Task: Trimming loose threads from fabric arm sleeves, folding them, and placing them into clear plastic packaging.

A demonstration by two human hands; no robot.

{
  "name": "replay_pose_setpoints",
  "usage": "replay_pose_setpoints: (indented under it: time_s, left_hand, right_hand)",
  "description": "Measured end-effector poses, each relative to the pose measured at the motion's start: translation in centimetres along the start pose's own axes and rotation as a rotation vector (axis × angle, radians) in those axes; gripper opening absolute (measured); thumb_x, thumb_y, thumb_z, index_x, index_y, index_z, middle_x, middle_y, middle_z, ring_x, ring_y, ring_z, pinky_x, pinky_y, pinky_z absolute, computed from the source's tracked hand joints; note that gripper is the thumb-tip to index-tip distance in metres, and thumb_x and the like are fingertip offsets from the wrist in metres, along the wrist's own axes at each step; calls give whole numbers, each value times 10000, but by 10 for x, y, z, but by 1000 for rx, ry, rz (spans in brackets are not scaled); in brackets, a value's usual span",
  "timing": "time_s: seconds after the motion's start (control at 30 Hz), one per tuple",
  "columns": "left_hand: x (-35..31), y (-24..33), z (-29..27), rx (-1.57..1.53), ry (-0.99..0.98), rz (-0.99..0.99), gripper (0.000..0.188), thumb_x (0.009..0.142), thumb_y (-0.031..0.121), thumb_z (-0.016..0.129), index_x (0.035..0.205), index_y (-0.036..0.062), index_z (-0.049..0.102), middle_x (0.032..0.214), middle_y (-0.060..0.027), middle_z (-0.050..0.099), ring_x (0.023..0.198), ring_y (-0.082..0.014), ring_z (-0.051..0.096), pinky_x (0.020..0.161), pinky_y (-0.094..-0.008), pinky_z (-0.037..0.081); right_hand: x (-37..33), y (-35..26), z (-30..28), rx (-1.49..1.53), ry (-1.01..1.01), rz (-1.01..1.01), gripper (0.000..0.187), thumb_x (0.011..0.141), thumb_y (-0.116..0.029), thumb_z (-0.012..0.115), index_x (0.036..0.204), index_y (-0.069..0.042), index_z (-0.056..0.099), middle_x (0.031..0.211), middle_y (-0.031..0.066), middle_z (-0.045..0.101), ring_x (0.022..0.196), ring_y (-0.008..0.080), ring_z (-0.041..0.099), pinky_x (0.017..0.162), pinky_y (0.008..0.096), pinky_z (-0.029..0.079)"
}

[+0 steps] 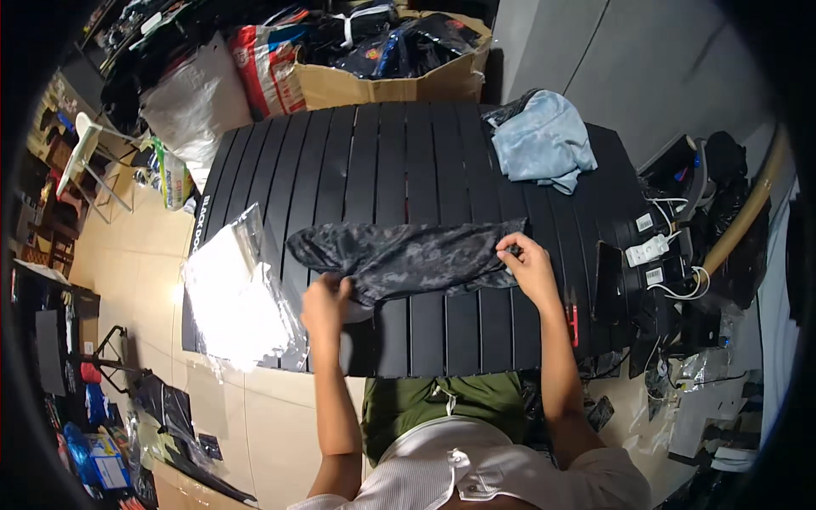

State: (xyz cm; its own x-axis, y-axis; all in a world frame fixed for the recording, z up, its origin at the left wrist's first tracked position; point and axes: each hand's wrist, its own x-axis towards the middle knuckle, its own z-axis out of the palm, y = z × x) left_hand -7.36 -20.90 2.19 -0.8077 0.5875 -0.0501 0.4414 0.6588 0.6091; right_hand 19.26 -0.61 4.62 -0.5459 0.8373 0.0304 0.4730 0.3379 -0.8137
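The right hand (529, 268) pinches the right end of the dark camouflage garment (416, 259) between thumb and forefinger; the other fingers curl in, partly hidden. The left hand (323, 310) is at the garment's near edge, toward its left end, fingers bent and thumb raised; the back of the hand hides the fingertips, so I cannot tell whether they grip cloth. A pale patch shows under the garment there, too covered to identify.

The garment lies across the black slatted table (427, 336), thin, softly creased and folded into a long strip, its underside out of view. Left of the garment, glossy clear plastic bags (238, 302) glare so brightly that their layers merge. Right of it, nearer the person, are red-handled scissors (573, 325), hard to make out against the black. Beyond its right end sits a crumpled, mottled light-blue cloth (548, 140). Farther beyond the garment, a cardboard box (391, 87) holds dark, shiny packages, their lower parts hidden by its wall.
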Motion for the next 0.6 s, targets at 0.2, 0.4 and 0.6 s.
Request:
replay_pose_setpoints:
  time_s: [0.2, 0.4, 0.6]
  left_hand:
    - [9, -5, -78, -1096, -67, -153, 171, 856, 204, 589, 979, 88, 610, 788, 29, 583, 710, -65, 543, 671, -238, 458]
    - [25, -30, -55, -1526, -22, 15, 283, 859, 185, 567, 1115, 73, 522, 967, 20, 581, 854, -70, 528, 770, -192, 402]
    - [9, -41, 2, -602, -32, 1, 644, 760, 115, 631, 1328, 73, 330, 1218, -100, 501, 992, -189, 515, 874, -273, 382]
  right_hand:
    - [5, 7, -62, 794, 169, -136, 48, 824, -37, 542, 851, -77, 539, 774, -10, 530, 673, 70, 513, 618, 201, 420]
    - [13, 3, -56, 1142, 293, 41, 303, 933, -192, 424, 1213, -77, 429, 1111, 39, 520, 1060, 132, 481, 919, 253, 354]
    - [-10, 17, -33, 684, -184, 261, 586, 885, -148, 523, 1386, -113, 222, 1390, 102, 271, 1192, 148, 359, 973, 259, 297]
